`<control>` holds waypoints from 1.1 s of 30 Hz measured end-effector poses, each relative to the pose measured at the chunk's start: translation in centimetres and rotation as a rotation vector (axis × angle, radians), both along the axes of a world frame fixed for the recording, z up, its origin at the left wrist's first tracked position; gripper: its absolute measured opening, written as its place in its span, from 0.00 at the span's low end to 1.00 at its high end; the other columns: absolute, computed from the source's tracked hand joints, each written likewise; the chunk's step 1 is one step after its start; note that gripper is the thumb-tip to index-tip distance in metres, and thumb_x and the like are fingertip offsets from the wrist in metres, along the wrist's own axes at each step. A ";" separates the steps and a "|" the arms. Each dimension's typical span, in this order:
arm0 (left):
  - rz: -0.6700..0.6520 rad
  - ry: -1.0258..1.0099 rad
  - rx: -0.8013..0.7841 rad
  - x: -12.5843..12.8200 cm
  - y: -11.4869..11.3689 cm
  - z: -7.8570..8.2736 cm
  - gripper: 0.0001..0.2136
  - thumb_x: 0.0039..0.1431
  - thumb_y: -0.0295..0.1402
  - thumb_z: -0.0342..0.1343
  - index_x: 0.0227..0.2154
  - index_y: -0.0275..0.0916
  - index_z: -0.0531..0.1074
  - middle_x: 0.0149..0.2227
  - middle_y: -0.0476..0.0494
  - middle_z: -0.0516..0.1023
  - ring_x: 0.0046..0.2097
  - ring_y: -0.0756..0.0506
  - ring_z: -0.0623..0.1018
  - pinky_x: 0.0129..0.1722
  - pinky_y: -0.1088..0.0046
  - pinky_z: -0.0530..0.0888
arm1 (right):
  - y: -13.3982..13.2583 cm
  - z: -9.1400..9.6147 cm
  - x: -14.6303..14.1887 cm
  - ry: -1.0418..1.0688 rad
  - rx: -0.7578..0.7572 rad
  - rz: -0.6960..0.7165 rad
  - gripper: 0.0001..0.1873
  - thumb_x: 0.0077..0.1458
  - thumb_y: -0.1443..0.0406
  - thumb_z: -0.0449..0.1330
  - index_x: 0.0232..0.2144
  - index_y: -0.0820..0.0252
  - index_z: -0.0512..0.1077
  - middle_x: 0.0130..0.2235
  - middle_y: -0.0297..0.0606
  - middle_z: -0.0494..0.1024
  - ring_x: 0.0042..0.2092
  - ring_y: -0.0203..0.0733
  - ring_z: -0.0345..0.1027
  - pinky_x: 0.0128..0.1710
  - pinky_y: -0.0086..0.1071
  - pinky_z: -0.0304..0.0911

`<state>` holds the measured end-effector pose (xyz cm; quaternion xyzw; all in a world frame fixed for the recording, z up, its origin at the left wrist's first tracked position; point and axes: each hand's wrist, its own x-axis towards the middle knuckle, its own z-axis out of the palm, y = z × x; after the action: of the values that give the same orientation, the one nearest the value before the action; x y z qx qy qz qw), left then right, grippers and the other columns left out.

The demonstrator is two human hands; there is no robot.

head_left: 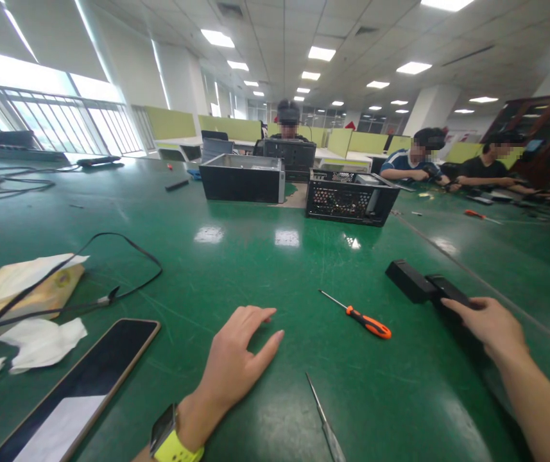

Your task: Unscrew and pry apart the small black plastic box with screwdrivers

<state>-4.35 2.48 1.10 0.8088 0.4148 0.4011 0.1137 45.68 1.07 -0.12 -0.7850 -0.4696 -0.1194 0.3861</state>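
Note:
My left hand (239, 356) rests on the green table (255, 256), fingers bent loosely and apart, holding nothing; a yellow watch band circles its wrist. My right hand (489, 327) lies on the near end of a black box-shaped part (416, 282), fingers over it; whether they grip it is unclear. An orange-handled screwdriver (361, 317) lies between the two hands. A thin metal tool (325, 420) lies near the table's front edge, right of my left forearm.
A phone (77, 385) lies at the front left, beside white tissue (38, 343), a yellow booklet (19, 292) and a black cable (125, 247). Two open computer cases (243, 179) (349, 199) stand further back. Three people sit at the far side.

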 end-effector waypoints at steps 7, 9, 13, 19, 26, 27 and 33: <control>-0.006 0.003 -0.002 0.1 0.0 -0.3 0.08 0.62 0.32 0.55 0.44 0.39 0.72 0.39 0.42 0.77 0.42 0.42 0.76 0.42 0.63 0.73 | 0.8 1.5 -2.7 -0.119 -0.225 -0.122 0.38 0.45 0.38 0.57 0.43 0.66 0.74 0.43 0.61 0.76 0.45 0.68 0.68 0.33 0.48 0.60; -0.008 0.002 0.003 0.2 0.0 -0.4 0.08 0.62 0.32 0.55 0.44 0.39 0.72 0.39 0.42 0.76 0.41 0.42 0.76 0.42 0.63 0.74 | 1.5 1.6 -4.4 -0.187 -0.289 -0.116 0.38 0.48 0.38 0.54 0.46 0.62 0.75 0.46 0.57 0.76 0.47 0.69 0.66 0.36 0.49 0.60; -0.017 0.001 0.009 0.2 0.0 -0.5 0.09 0.62 0.33 0.55 0.43 0.39 0.72 0.38 0.42 0.76 0.41 0.42 0.76 0.42 0.62 0.74 | 2.7 1.3 -6.5 -0.252 -0.407 -0.110 0.37 0.51 0.40 0.53 0.47 0.62 0.77 0.46 0.57 0.77 0.45 0.69 0.67 0.34 0.50 0.62; -0.026 0.002 0.008 0.2 -0.1 -0.5 0.08 0.62 0.33 0.56 0.44 0.39 0.72 0.39 0.42 0.77 0.41 0.42 0.76 0.42 0.63 0.74 | 2.9 1.5 -7.2 -0.201 -0.434 -0.097 0.33 0.50 0.43 0.56 0.42 0.64 0.79 0.43 0.58 0.79 0.45 0.70 0.69 0.35 0.51 0.64; -0.033 -0.007 0.007 0.5 -0.2 -0.3 0.08 0.62 0.32 0.56 0.43 0.38 0.73 0.38 0.43 0.77 0.40 0.42 0.76 0.41 0.63 0.74 | 3.2 0.7 -9.3 0.005 -0.339 0.037 0.32 0.48 0.46 0.60 0.44 0.67 0.77 0.41 0.53 0.81 0.42 0.62 0.75 0.39 0.47 0.67; -0.033 -0.006 0.006 0.6 -0.2 -0.3 0.08 0.61 0.32 0.56 0.43 0.38 0.73 0.38 0.43 0.77 0.40 0.42 0.76 0.41 0.63 0.74 | 3.1 0.7 -9.7 0.039 -0.311 0.053 0.31 0.49 0.47 0.59 0.43 0.68 0.77 0.38 0.53 0.82 0.41 0.61 0.76 0.39 0.47 0.68; -0.066 -0.005 -0.010 0.5 -0.2 -0.6 0.13 0.62 0.33 0.57 0.49 0.39 0.70 0.44 0.41 0.75 0.45 0.41 0.75 0.45 0.62 0.74 | 0.8 2.2 -15.2 0.198 -0.189 0.369 0.29 0.53 0.48 0.58 0.49 0.62 0.72 0.32 0.40 0.81 0.33 0.47 0.77 0.35 0.38 0.71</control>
<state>-3.83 2.27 0.54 0.8204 0.3896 0.3973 0.1318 30.45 1.85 2.11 -0.7262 -0.5743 0.0754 0.3703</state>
